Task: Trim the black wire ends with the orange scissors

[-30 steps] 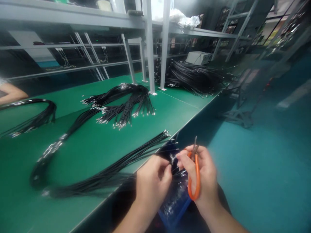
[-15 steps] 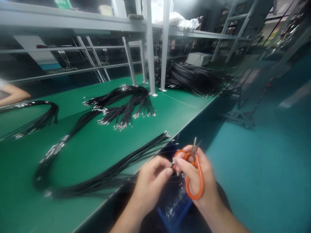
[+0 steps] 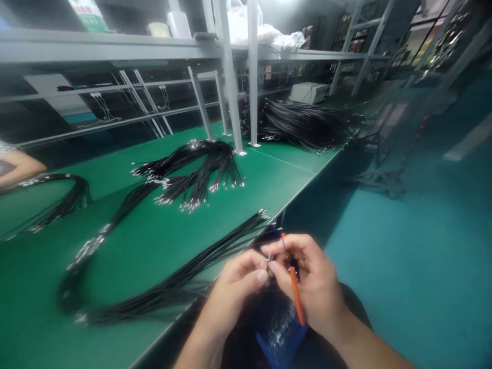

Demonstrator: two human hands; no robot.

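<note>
Just past the table's front edge, my left hand (image 3: 240, 279) is closed in a pinch on the end of a black cable, whose tip is partly hidden by the fingers. My right hand (image 3: 313, 277) is curled round orange-handled scissors (image 3: 295, 297), their handles seen nearly edge-on; its thumb and forefinger meet the left fingertips at the cable end. A long bundle of black cables (image 3: 165, 289) with pale tips curves over the green table (image 3: 215, 225) toward my hands. Below them is a blue bag or container (image 3: 282, 333) with small shiny bits.
Behind lie a fanned cable bundle (image 3: 200, 169) and a large cable pile (image 3: 307, 120) near a white box (image 3: 309, 92). White posts (image 3: 232, 87) rise from the table to a shelf (image 3: 107, 46). At the left, a person's forearm (image 3: 23, 166) rests beside another bundle (image 3: 65, 192).
The scissors have turned from showing their open loops to nearly edge-on in my right hand. The right fingers have moved left, closer over the cable end. The view has shifted slightly.
</note>
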